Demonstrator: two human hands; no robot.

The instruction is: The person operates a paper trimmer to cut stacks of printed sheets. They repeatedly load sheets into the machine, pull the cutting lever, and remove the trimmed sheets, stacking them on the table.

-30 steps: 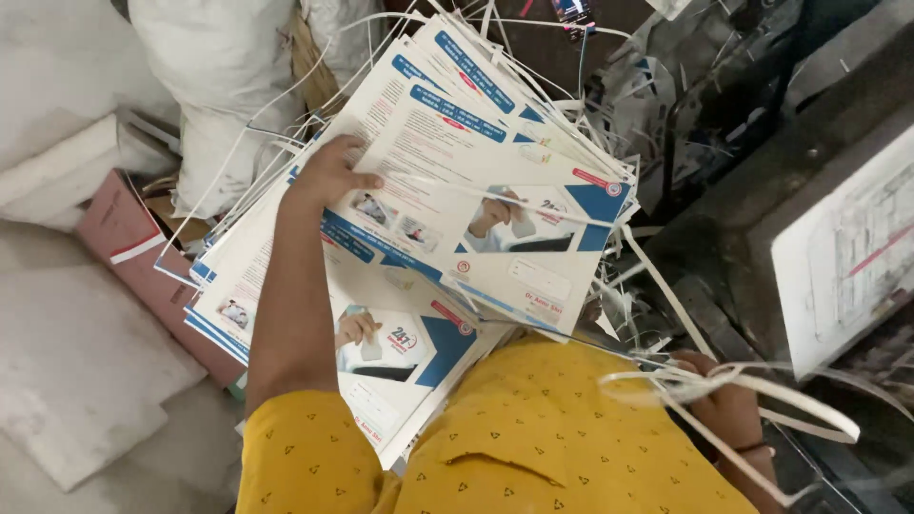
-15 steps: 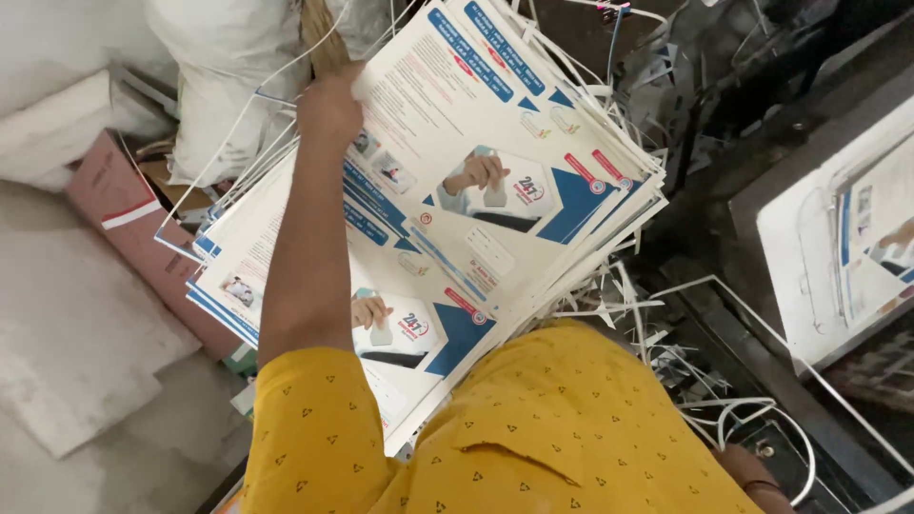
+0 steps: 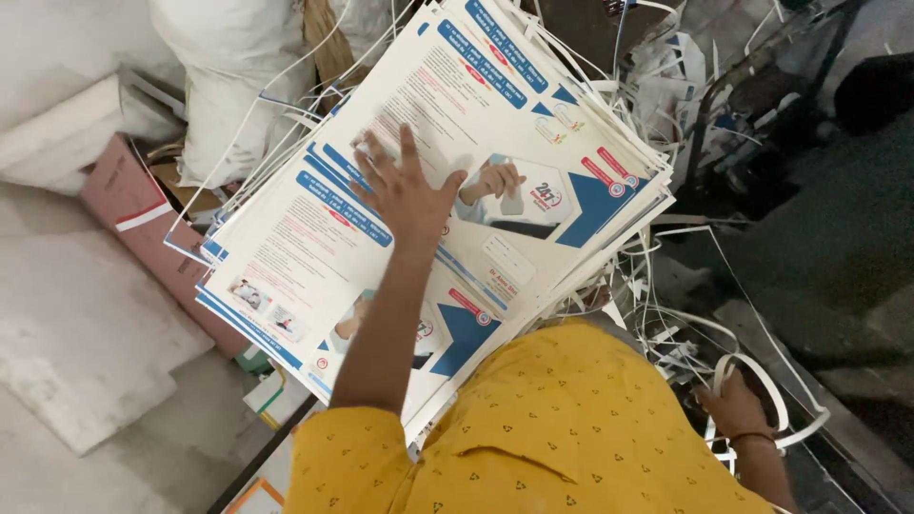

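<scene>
Two hands: left hand (image 3: 407, 190) on leaflets (image 3: 533, 124).

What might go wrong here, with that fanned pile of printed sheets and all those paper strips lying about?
The stack of printed sheets is fanned and uneven, pressed only by the left hand, so sheets may slide off. The right hand sits among white paper strips, which could snag the wrist or drag into the pile.
</scene>
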